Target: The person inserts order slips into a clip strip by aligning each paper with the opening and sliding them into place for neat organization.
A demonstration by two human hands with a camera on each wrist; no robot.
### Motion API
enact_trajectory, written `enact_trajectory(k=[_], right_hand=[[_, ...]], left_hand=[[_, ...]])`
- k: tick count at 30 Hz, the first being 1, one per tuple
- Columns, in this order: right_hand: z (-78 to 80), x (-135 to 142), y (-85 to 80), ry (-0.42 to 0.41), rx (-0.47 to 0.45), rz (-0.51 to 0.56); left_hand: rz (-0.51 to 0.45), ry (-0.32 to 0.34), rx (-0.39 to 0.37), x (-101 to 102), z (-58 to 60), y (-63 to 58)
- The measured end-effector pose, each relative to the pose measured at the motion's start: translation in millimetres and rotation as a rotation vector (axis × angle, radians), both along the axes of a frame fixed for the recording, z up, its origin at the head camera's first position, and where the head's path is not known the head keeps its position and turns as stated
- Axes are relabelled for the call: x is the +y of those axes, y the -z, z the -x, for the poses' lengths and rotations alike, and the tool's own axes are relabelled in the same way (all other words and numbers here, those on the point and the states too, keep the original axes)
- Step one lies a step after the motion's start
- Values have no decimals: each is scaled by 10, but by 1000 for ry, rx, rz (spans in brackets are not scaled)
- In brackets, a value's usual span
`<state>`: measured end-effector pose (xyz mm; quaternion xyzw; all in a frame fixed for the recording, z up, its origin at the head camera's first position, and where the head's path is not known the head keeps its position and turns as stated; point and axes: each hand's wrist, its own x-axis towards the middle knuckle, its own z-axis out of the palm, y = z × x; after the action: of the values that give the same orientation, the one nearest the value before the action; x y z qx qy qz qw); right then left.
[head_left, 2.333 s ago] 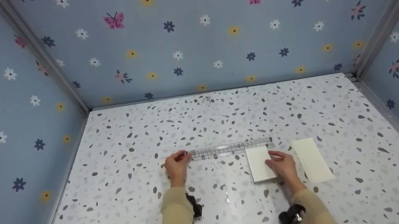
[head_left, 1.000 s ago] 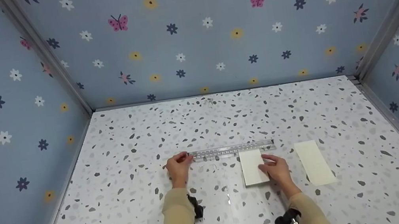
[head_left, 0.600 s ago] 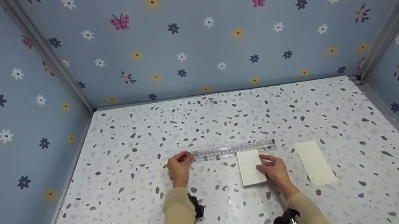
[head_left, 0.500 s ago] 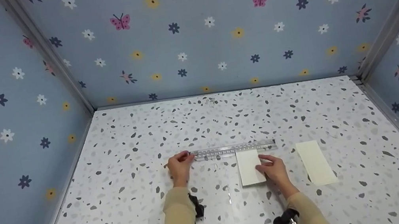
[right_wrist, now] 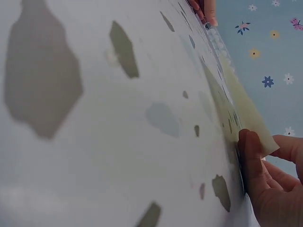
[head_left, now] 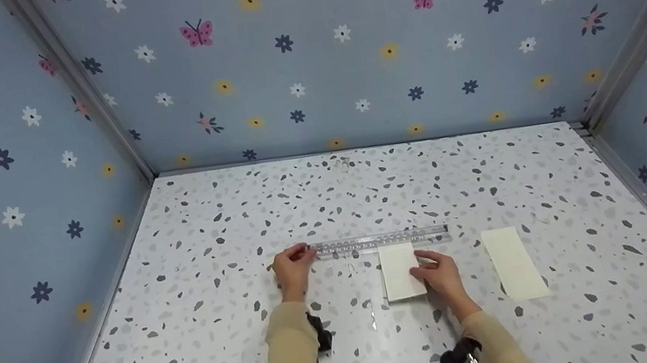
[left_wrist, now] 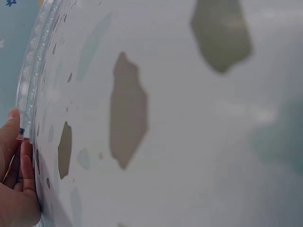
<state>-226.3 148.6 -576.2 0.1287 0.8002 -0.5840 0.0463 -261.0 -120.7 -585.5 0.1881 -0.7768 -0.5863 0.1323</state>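
My left hand (head_left: 293, 270) pinches the left end of a long clear plastic ruler (head_left: 359, 244), which lies crosswise on the table with a patterned row along it. In the left wrist view the thumb and fingers (left_wrist: 28, 170) meet at the ruler's end. My right hand (head_left: 441, 274) pinches the right edge of a small cream paper sheet (head_left: 401, 272). The sheet's far edge meets the ruler's near edge, right of its middle. From the right wrist view the paper (right_wrist: 244, 101) stands slightly raised off the table between thumb and fingers.
A second, longer cream paper strip (head_left: 515, 263) lies flat and slightly slanted to the right of my right hand. White speckled table (head_left: 326, 200) spreads around, bounded by blue flowered panels (head_left: 315, 46) at the back and sides.
My right hand has slid the cream paper leftward along the ruler's near edge. My left hand keeps its pinch on the ruler's end, and the second strip stays put.
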Motion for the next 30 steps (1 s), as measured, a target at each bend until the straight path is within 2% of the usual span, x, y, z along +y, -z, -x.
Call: enact_trajectory(k=[4,16,23,26,27,30], right_hand=[[0,-26,-4,-5,-7,8],[-2,-87,-10,-30,14,9],[-2,-133,-7,-33,-15,-23],[-16,-142,0,-37,-3,-13],[-20,-133,17,-48,39,8],[-30,-139,17,-66,64,16]], left_hand=[[-8,0,22,6,-4,-4],[13,-28,-22,12,14,1],[-2,-25,-48,13,20,-10],[1,-24,-49,13,20,-14],[-4,-21,-40,12,17,-14],[-33,-11,-8,9,8,-12]])
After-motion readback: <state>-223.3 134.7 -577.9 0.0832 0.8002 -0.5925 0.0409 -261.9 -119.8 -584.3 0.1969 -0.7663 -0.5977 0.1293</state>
